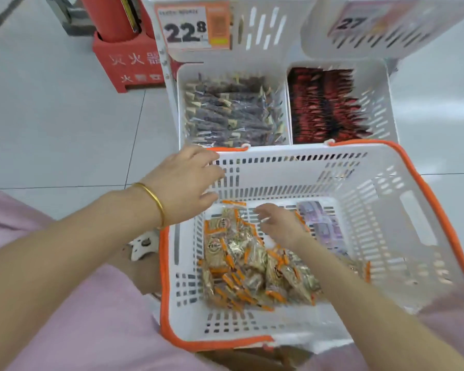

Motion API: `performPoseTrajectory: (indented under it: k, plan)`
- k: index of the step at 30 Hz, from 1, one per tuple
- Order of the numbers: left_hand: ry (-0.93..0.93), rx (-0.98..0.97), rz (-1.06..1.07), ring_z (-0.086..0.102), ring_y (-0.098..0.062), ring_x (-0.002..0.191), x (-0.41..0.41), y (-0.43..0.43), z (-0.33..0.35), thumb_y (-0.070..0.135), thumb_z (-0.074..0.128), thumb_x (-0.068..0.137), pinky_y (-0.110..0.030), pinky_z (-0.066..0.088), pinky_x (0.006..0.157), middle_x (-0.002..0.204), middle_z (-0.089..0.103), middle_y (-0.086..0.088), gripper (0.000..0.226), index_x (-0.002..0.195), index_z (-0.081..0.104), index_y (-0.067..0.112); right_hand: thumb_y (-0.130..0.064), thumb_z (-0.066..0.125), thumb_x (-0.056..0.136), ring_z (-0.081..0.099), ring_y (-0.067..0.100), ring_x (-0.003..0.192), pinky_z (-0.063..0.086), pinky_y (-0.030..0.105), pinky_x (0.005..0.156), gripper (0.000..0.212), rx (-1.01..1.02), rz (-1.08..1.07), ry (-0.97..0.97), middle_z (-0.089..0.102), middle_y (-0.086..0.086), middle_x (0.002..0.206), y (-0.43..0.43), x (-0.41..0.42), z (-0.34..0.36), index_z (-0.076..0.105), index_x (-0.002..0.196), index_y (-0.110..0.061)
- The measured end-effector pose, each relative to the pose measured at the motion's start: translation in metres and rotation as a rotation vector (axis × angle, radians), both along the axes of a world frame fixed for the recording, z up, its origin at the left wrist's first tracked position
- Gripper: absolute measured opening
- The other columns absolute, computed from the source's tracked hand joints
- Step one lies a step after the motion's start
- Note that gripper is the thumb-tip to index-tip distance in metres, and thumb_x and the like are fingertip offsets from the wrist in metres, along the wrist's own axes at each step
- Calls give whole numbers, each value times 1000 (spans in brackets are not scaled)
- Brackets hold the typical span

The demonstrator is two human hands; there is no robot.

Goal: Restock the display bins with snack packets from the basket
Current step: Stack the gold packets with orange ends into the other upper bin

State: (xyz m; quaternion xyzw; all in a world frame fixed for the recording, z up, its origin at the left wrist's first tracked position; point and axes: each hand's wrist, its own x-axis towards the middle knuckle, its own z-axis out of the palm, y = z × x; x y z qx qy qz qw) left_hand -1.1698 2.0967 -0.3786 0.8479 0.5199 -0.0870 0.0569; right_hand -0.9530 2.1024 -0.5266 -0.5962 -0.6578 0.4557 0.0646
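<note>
**Stock on hand: basket and lower display bins**

1. Pink cloth garment (78,317), lower left of the frame, on the person's lap and legs.
2. White perforated plastic basket with an orange rim (166,277), centre to lower right, just in front of the bins.
3. Clear snack packets with orange edges and brown contents (241,269), heaped on the basket floor, left of centre.
4. Pale purple packets (322,223), flat on the basket floor, right of the heap.
5. Right hand (283,226), inside the basket, back upward, over the far end of the heap. The fingers (263,214) are bent downward; whether they grip a packet cannot be told.
6. Left hand (184,183), at the basket's far left corner, with a gold bangle (153,199) on the wrist. The fingers lie loose and slightly spread against the basket wall, holding nothing.
7. White slotted lower left bin (181,108), filled with dark purple-brown packets (231,113).
8. White slotted lower right bin (381,103), touching item 7, filled with red packets (324,105).
9. Upper white bin (257,28), top centre, with a price tag reading 22.8 (185,28).
10. Second upper white bin (386,41), top right, its blurred tag (356,22) showing 27.
11. Red stand with white characters (126,62), upper left, on the pale tiled floor (51,116).
</note>
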Motion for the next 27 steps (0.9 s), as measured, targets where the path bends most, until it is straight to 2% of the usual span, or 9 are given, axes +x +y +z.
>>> performPoseTrajectory:
  k: [2, 5, 9, 11, 14, 19, 23, 25, 27]
  plan:
    - [2, -29, -6, 12, -21, 140, 3, -5, -5, 40, 42, 96, -31, 14, 112, 153, 22, 1, 47, 140, 39, 24, -16, 58, 92, 55, 22, 110, 49, 35, 89, 54, -92, 115, -120, 51, 4, 132, -4, -4, -24, 36, 142, -19]
    - [40, -81, -25, 13, -21, 140, 8, -6, -11, 41, 42, 95, -33, 17, 114, 153, 22, 1, 49, 141, 38, 24, -28, 72, 82, 54, 29, 115, 47, 41, 94, 93, -247, 309, -243, 55, 8, 127, -12, -9, -55, 9, 151, -29]
    - [92, -138, -49, 13, -19, 139, 12, -1, -15, 43, 40, 95, -35, 22, 113, 152, 21, 3, 49, 141, 35, 26, -40, 75, 74, 35, 33, 133, 39, 49, 100, 102, -137, 299, -339, 27, 10, 150, -24, -14, -79, 4, 147, -40]
    - [107, -145, -68, 14, -18, 138, 16, 1, -17, 44, 38, 96, -35, 24, 112, 151, 22, 4, 48, 140, 35, 26, -45, 75, 72, 34, 32, 132, 37, 48, 99, 97, -86, 283, -370, 34, 9, 144, -24, -13, -84, 11, 146, -41]
    - [121, -157, -102, 18, -19, 136, 21, 4, -19, 44, 38, 96, -34, 26, 111, 149, 25, 2, 47, 139, 37, 25, -43, 76, 72, 45, 26, 114, 45, 42, 92, 78, -65, 250, -290, 50, 5, 126, -23, -10, -91, 33, 136, -33]
    - [129, -192, -113, 18, -20, 136, 26, 9, -20, 43, 38, 96, -35, 26, 110, 149, 25, 2, 47, 140, 34, 26, -21, 77, 76, 49, 22, 94, 46, 34, 81, 37, -5, 134, -106, 43, -1, 111, -20, -8, -88, 50, 101, -25]
    - [121, -237, -95, 20, -19, 135, 29, 11, -21, 42, 39, 96, -36, 28, 109, 147, 28, 2, 47, 140, 35, 26, -17, 80, 73, 58, 22, 81, 50, 39, 73, 31, -8, 55, 21, 54, -8, 90, -19, -4, -71, 53, 87, -23]
    - [98, -265, -18, 28, -21, 131, 31, 12, -22, 41, 40, 96, -37, 34, 105, 143, 36, 1, 46, 139, 36, 24, -17, 81, 71, 54, 17, 71, 48, 29, 66, 30, 20, -77, 151, 53, -7, 82, -13, -1, -52, 55, 85, -19]
    - [41, -276, 169, 45, -24, 120, 32, 15, -23, 44, 35, 98, -38, 44, 95, 132, 49, -7, 48, 138, 37, 19, -13, 82, 70, 46, 11, 64, 42, 18, 59, 32, 62, -204, 296, 50, -7, 77, -3, 1, -26, 54, 83, -20]
